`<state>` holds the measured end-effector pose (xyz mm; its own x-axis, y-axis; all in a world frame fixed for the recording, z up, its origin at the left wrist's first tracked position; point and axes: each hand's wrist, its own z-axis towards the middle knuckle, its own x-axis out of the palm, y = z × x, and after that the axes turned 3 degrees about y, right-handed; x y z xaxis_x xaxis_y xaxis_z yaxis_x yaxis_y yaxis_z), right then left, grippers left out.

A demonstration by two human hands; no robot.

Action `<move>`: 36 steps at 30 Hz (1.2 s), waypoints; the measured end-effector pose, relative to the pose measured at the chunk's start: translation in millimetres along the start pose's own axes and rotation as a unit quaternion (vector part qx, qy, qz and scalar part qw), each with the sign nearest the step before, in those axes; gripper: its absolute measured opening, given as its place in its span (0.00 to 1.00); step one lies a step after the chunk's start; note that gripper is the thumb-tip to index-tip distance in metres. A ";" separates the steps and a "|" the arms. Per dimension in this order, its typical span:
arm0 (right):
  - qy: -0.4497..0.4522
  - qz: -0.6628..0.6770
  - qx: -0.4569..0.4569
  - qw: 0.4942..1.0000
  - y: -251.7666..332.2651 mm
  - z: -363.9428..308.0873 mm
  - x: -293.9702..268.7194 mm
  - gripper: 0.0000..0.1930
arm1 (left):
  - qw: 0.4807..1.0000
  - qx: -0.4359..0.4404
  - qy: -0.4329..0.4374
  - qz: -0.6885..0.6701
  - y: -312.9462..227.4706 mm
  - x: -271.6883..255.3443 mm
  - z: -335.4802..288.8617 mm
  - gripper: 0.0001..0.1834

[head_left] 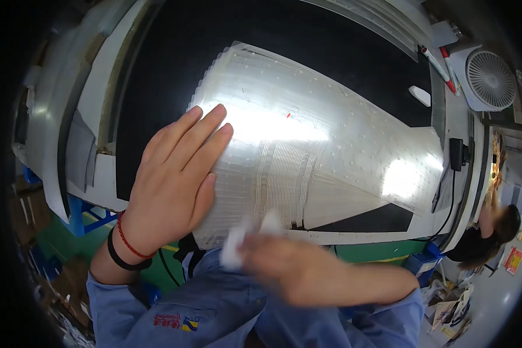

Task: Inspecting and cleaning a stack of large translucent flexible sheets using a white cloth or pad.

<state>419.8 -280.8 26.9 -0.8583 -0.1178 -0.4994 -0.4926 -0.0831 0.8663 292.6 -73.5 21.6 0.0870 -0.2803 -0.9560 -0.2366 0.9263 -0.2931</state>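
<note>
A fanned stack of clear plastic sheets (354,133) lies across the black mat, with bright glare on its top sheet. A small red mark (289,115) shows on that sheet. My left hand (177,174) rests flat on the stack's left side, fingers stretched out. At the near edge of the stack, my right hand (287,264) is smeared by motion and grips a white wipe (233,246). Whether the wipe touches the sheets I cannot tell.
The black mat (174,52) covers the white table. More clear sheets (383,23) lie at the far edge. To the far right are a white fan (489,78), a red-and-white marker (439,69) and a small white block (420,95). Another person (487,238) is at the right.
</note>
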 end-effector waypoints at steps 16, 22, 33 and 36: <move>-0.248 -0.256 -0.057 0.933 -32.4 1.8 -37.5 0.13 | 0.999 -0.004 -0.042 0.018 0.3 9.4 -12.5 0.30; -0.008 -0.091 -0.052 0.994 1.5 -16.3 26.4 0.12 | 0.997 0.025 -0.074 0.018 -1.7 11.9 -8.5 0.28; -0.018 -0.097 -0.113 0.989 14.3 -23.3 45.0 0.12 | 0.992 0.048 -0.114 0.035 1.3 20.5 -12.9 0.27; -0.249 -0.245 -0.052 0.936 -8.7 5.0 -17.9 0.12 | 0.992 0.025 -0.115 0.047 5.1 21.7 -21.7 0.27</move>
<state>438.8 -273.0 28.5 -0.5065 0.4334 -0.7454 -0.8500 -0.1060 0.5160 272.3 -80.4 -1.0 0.2874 -0.1322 -0.9486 -0.2070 0.9584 -0.1963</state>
